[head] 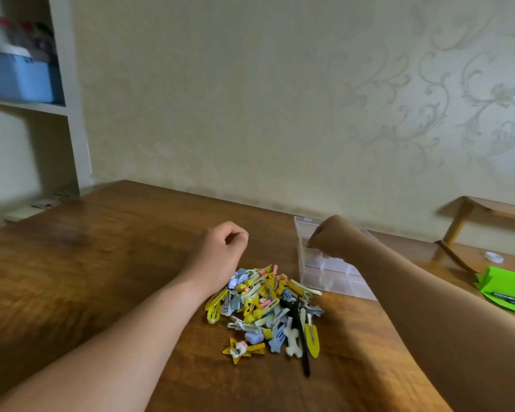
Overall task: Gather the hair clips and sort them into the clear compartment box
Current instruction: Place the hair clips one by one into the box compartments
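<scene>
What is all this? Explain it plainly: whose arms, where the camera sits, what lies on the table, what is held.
No machine here: a person works with bare hands, filmed by one camera worn on the head, looking down. On the wooden table lies a pile of colourful hair clips, beside a clear compartment box. The left hand is curled by the pile; the right hand is at the box, fingertips pointing down. Whether either holds a clip is hidden.

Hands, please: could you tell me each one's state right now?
Left hand: curled, contents hidden.
Right hand: fingers curled over box, grip unclear.
</scene>
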Action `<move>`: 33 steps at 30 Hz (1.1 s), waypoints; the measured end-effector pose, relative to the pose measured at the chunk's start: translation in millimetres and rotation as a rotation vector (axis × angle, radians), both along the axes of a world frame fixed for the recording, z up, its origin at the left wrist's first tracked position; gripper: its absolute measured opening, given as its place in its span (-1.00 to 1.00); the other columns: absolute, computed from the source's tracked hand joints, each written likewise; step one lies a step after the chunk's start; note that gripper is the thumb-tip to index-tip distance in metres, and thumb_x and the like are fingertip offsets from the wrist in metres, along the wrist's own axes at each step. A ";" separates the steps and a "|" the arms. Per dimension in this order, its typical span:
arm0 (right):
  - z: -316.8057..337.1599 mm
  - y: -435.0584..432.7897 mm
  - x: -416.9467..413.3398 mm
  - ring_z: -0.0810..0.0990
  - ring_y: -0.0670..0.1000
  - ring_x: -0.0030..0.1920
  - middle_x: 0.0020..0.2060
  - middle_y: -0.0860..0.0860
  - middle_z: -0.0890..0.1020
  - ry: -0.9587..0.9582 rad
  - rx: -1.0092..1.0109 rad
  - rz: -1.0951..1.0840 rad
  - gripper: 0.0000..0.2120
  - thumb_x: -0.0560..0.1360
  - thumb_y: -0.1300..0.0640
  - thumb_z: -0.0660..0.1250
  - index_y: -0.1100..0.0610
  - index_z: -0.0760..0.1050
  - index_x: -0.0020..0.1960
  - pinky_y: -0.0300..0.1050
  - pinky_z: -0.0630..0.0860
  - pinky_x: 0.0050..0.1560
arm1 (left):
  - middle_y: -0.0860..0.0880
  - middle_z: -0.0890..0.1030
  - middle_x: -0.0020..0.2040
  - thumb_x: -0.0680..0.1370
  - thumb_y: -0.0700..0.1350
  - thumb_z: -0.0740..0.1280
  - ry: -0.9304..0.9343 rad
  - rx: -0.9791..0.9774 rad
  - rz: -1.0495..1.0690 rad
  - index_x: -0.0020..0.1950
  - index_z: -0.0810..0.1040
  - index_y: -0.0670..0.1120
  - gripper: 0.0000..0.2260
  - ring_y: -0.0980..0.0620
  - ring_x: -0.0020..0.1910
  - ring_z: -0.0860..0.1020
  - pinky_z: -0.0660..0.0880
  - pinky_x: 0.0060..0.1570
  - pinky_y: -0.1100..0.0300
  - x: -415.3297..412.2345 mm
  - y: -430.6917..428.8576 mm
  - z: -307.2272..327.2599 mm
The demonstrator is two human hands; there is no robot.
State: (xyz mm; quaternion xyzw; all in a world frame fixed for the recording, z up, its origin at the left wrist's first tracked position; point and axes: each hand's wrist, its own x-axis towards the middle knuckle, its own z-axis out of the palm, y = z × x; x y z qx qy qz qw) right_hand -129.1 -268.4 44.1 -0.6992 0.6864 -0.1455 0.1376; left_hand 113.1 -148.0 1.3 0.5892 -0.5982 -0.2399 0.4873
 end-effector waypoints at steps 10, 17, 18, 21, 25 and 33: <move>15.4 97.5 -16.7 0.65 -0.15 -0.19 -0.17 -0.15 0.72 -0.317 -0.356 0.140 -0.89 0.62 0.06 0.40 -0.01 0.71 0.00 -0.21 0.53 -0.22 | 0.10 0.70 -0.01 0.73 0.00 0.29 -0.016 -0.008 -0.012 0.10 0.67 0.07 -0.84 0.11 0.04 0.64 0.54 -0.02 0.17 -1.0 3.3 1.9; -1.8 149.9 -31.3 0.64 -0.23 -0.14 -0.14 -0.23 0.69 -0.150 -0.125 0.380 -0.94 0.59 0.01 0.45 -0.15 0.67 0.02 -0.35 0.48 -0.16 | 0.08 0.72 0.00 0.73 -0.02 0.30 -0.007 -0.022 -0.011 0.08 0.68 0.08 -0.84 0.07 0.08 0.66 0.57 0.15 0.04 -3.4 6.5 1.7; -2.7 150.5 -30.5 0.64 -0.20 -0.10 -0.10 -0.22 0.68 -0.108 -0.100 0.400 -0.92 0.59 -0.02 0.45 -0.14 0.67 0.08 -0.31 0.51 -0.13 | 0.08 0.72 0.00 0.73 -0.01 0.30 0.000 -0.024 -0.006 0.08 0.68 0.10 -0.85 0.06 0.08 0.66 0.57 0.17 0.02 -3.1 7.1 1.3; -5.6 152.2 -25.8 0.62 -0.15 -0.05 -0.03 -0.20 0.67 -0.020 -0.062 0.438 -0.84 0.59 -0.07 0.46 -0.13 0.66 0.16 -0.23 0.58 -0.07 | 0.09 0.71 0.01 0.73 0.00 0.30 -0.005 -0.027 0.007 0.08 0.67 0.12 -0.84 0.06 0.08 0.66 0.57 0.19 -0.01 -2.6 8.1 0.4; -5.6 152.9 -25.2 0.61 -0.14 -0.08 -0.04 -0.20 0.65 0.008 -0.048 0.462 -0.83 0.59 -0.04 0.47 -0.11 0.66 0.18 -0.25 0.54 -0.14 | 0.09 0.71 0.02 0.74 -0.01 0.29 -0.012 -0.022 0.000 0.11 0.67 0.12 -0.85 0.07 0.11 0.65 0.56 0.19 0.00 -3.4 6.9 0.5; -2.0 153.6 -28.8 0.60 -0.08 -0.08 -0.05 -0.13 0.64 0.043 0.028 0.442 -0.79 0.58 -0.09 0.48 -0.04 0.63 0.16 -0.21 0.55 -0.12 | 0.11 0.72 0.01 0.73 -0.02 0.30 -0.036 -0.016 -0.015 0.12 0.68 0.12 -0.85 0.08 0.09 0.66 0.56 0.17 0.02 -3.1 5.5 -1.6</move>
